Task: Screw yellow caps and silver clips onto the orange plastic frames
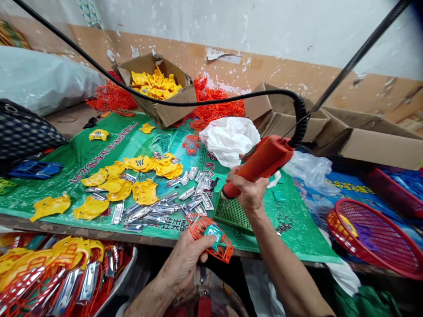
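My left hand (190, 251) is closed on an orange plastic frame (226, 252), with the thumb pressed on a small teal piece (214, 233) set in it. My right hand (253, 193) wraps round a red electric screwdriver (261, 160), its nose tilted down to the left over a green perforated tray (233, 213). The screwdriver's tip is hidden or too small to see. Left of the tray lie silvery chromed strips (161, 209) in a loose pile. Beyond them are curved yellow plastic parts (145, 191), some overlapping.
A black cable (178, 104) arches from the screwdriver across the table. At the back stand a cardboard box (175, 108) of yellow parts, orange frames (220, 103) and a white bag (229, 136). A red basket (390, 237) sits right; a full bin (127, 268) stands lower left.
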{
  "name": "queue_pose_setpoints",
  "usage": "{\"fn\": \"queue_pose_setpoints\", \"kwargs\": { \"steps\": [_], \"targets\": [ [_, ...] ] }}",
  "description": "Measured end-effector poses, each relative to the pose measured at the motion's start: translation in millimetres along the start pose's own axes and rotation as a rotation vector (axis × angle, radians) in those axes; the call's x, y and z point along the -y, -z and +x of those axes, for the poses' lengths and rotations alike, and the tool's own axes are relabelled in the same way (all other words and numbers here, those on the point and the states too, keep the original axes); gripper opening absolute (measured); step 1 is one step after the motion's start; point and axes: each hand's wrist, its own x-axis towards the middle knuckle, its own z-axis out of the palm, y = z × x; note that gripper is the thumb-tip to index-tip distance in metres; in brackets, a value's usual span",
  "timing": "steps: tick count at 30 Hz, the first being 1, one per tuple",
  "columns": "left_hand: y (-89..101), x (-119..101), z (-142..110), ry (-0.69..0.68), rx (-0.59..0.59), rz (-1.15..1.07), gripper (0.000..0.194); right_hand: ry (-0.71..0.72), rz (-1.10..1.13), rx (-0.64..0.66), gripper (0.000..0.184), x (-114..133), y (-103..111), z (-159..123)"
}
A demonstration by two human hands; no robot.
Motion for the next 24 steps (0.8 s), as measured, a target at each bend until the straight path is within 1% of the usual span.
{"fn": "queue_pose_setpoints", "kwargs": {
  "steps": [4,8,11,14,17,19,21,22,24],
  "targets": [
    [0.7,2,0,0.003,-0.009,-0.021,0.032,0.004,0.01,0.01,0.012,1,-1,-1],
    [1.0,2,1,-0.001,-0.008,-0.042,0.029,0.015,-0.025,0.027,0.013,1,-1,-2],
    [0.2,1,1,0.0,-0.029,-0.066,0.028,0.019,-0.035,0.04,0.013,0,-2,-2],
    [-0.7,-1,0,0.006,-0.058,-0.09,0.029,0.016,-0.03,0.023,0.012,-1,-2,-2],
    [-0.1,-2,-1,-0.001,-0.062,-0.127,0.03,0.012,-0.006,0.009,0.011,3,-1,1],
    [0.9,-1,-1,-0.005,-0.062,-0.15,0.031,0.009,0.053,0.007,0.01,12,2,3],
    [1.8,-1,-1,-0.008,-0.067,-0.166,0.031,0.018,0.143,0.015,0.011,28,6,2],
    [2.0,0,-1,-0.01,-0.069,-0.173,0.03,0.023,0.187,0.026,0.014,37,8,0],
    [1.7,0,-1,-0.014,-0.074,-0.177,0.03,0.025,0.258,0.065,0.029,56,13,-7]
  ]
}}
